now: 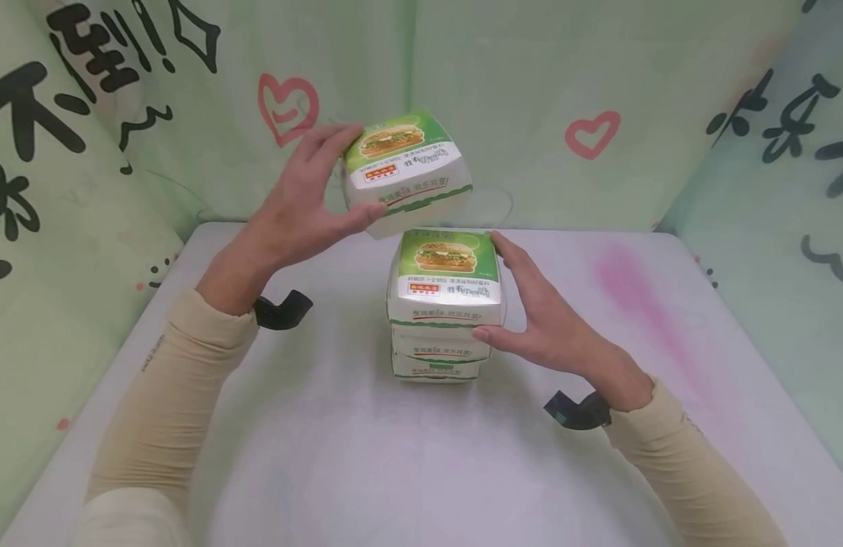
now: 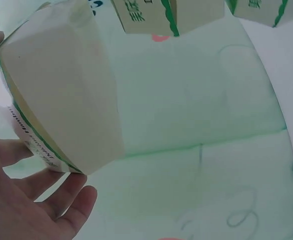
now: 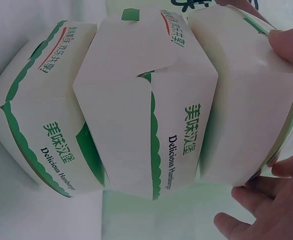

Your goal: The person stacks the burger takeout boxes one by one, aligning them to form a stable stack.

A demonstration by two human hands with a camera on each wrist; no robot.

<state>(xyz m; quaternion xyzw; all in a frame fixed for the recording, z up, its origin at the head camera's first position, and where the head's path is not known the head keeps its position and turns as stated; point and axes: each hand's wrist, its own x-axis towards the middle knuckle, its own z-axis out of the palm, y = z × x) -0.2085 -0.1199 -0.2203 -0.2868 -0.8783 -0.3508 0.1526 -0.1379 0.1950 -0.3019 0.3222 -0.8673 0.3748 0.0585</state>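
Note:
A green and white hamburger box (image 1: 408,171) hangs tilted in the air, above and slightly left of a stack. My left hand (image 1: 295,201) grips it from the left side, thumb at its front and fingers at the back. In the left wrist view the plain white underside of this hamburger box (image 2: 66,100) faces the camera. Three like boxes are stacked on the table; the top box (image 1: 445,281) has my right hand (image 1: 554,327) around its right side. Below it sit the middle box (image 3: 146,100) and the bottom box (image 3: 51,110), their sides printed "Delicious Hamburger".
The white table (image 1: 312,471) carries a pink stain (image 1: 633,289) at the right. Behind and beside it hangs a pale green curtain (image 1: 503,68) with hearts and dark lettering. Black straps (image 1: 285,310) stick out at both wrists.

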